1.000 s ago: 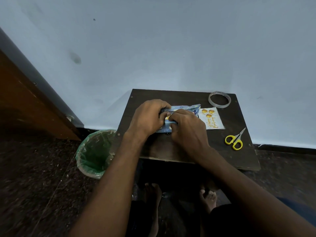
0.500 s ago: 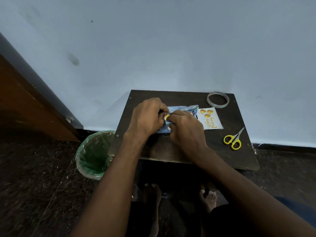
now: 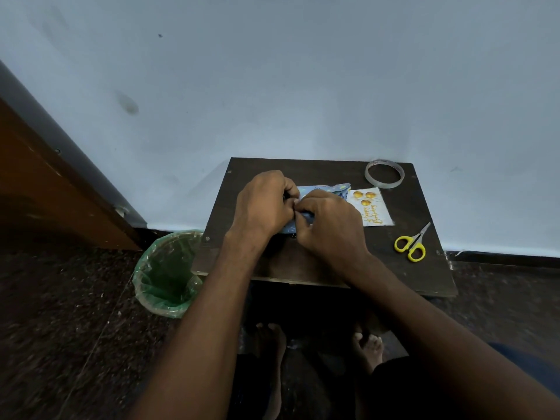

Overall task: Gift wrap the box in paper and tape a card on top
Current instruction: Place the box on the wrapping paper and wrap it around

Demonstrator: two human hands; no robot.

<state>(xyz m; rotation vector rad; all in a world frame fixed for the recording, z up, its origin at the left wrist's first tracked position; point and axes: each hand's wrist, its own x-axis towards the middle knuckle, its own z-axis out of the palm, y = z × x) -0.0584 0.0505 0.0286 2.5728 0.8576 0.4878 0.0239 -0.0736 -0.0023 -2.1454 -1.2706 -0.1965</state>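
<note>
A small box wrapped in light blue patterned paper (image 3: 324, 189) lies in the middle of a dark wooden table (image 3: 378, 268), mostly hidden under my hands. My left hand (image 3: 262, 203) has its fingers curled over the left part of the wrapped box. My right hand (image 3: 330, 225) pinches the paper at the box's near edge, fingertips meeting the left hand's. A white card (image 3: 371, 207) with gold balloons and gold writing lies flat just right of the box.
A clear tape roll (image 3: 385, 174) sits at the table's back right. Yellow-handled scissors (image 3: 410, 245) lie near the right edge. A bin with a green liner (image 3: 165, 274) stands on the floor left of the table. A pale wall runs behind; my bare feet are underneath.
Both hands have stayed on the wrapped box. The right hand's fingertips shifted slightly left along the paper toward the left hand.
</note>
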